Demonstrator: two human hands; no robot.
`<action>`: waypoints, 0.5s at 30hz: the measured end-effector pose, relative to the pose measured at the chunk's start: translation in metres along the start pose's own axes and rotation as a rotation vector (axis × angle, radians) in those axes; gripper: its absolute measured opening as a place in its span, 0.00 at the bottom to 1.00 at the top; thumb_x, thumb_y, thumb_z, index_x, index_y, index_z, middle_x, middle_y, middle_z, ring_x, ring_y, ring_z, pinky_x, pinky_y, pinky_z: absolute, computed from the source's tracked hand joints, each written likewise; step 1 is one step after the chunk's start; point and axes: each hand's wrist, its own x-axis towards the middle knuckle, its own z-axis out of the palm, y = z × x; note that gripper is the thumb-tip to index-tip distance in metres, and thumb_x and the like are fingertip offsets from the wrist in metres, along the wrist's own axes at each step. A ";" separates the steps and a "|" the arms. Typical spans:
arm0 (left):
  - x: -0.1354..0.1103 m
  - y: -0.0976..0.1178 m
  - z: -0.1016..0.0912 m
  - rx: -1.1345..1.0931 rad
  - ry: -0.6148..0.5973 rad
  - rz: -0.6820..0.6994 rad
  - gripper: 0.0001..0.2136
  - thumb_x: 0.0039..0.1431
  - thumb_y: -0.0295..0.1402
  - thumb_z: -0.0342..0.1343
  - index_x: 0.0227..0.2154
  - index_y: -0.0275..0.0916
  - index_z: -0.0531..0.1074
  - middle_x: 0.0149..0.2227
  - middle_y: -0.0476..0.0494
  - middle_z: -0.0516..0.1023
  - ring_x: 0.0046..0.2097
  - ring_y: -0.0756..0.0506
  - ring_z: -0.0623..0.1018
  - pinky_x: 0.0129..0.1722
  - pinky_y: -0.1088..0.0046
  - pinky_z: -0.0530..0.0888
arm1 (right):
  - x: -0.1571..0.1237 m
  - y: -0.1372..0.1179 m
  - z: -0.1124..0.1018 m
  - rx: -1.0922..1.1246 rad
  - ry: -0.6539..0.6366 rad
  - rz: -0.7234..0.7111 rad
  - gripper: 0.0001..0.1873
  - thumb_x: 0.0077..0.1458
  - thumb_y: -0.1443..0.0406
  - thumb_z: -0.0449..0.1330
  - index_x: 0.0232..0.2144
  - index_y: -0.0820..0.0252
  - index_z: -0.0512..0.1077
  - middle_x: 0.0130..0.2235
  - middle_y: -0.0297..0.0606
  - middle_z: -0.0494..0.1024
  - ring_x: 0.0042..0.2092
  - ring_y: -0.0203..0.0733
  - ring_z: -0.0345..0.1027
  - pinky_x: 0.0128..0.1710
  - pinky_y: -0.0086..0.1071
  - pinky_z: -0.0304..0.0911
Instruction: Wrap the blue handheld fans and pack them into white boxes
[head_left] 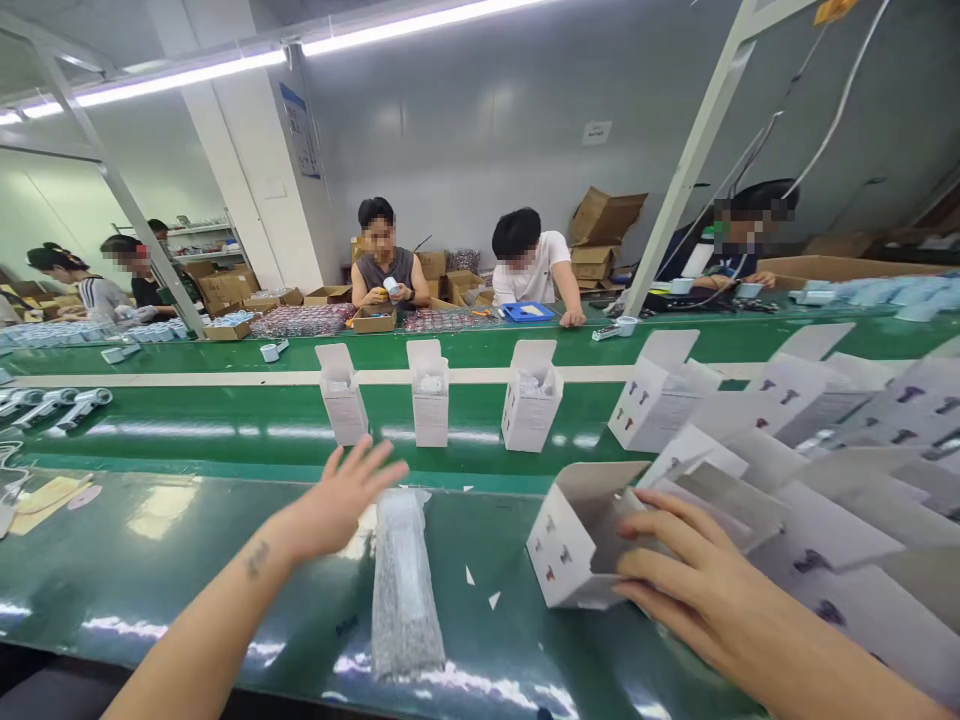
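Bright overhead light; ceiling tubes [427, 24] clipped to white. Glare was heavy on the green bench [307, 620] and belt [247, 405]: long streaks, a few washed-out patches. The wrapped pack [409, 590] threw speckled highlights. Back wall [450, 130] read flat grey with faint reflections, darker toward upper right; bottom-left corner went near black. Wide-angle distortion stretched the forearms [225, 610] and the right-hand boxes [832, 520]. Those boxes looked soft, fine print unreadable. Co-workers' [390, 270] faces were pixelated.
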 end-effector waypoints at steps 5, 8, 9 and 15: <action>-0.026 0.084 0.061 0.368 -0.370 0.556 0.28 0.55 0.28 0.58 0.58 0.49 0.60 0.56 0.41 0.71 0.61 0.34 0.65 0.60 0.39 0.54 | 0.023 -0.035 -0.007 0.181 -0.077 0.084 0.12 0.59 0.60 0.56 0.25 0.54 0.73 0.46 0.44 0.69 0.58 0.57 0.60 0.53 0.53 0.64; -0.027 0.078 0.064 0.507 -0.322 0.601 0.15 0.61 0.27 0.51 0.50 0.40 0.67 0.42 0.40 0.76 0.45 0.40 0.74 0.52 0.49 0.67 | 0.033 -0.055 0.008 0.320 -0.039 0.079 0.03 0.56 0.62 0.60 0.32 0.54 0.73 0.46 0.43 0.67 0.52 0.51 0.65 0.51 0.46 0.67; -0.028 0.072 0.058 0.543 -0.282 0.593 0.13 0.61 0.26 0.50 0.48 0.38 0.68 0.41 0.40 0.76 0.43 0.42 0.74 0.49 0.53 0.70 | 0.034 -0.059 0.016 0.355 -0.001 0.081 0.06 0.55 0.62 0.62 0.37 0.54 0.72 0.48 0.44 0.66 0.52 0.50 0.65 0.50 0.45 0.68; -0.057 0.077 -0.026 0.284 0.426 0.173 0.10 0.57 0.26 0.54 0.42 0.39 0.67 0.45 0.37 0.71 0.47 0.42 0.72 0.44 0.65 0.73 | 0.034 -0.063 0.053 0.460 0.154 0.171 0.29 0.50 0.59 0.65 0.51 0.53 0.58 0.53 0.47 0.56 0.55 0.52 0.60 0.52 0.48 0.66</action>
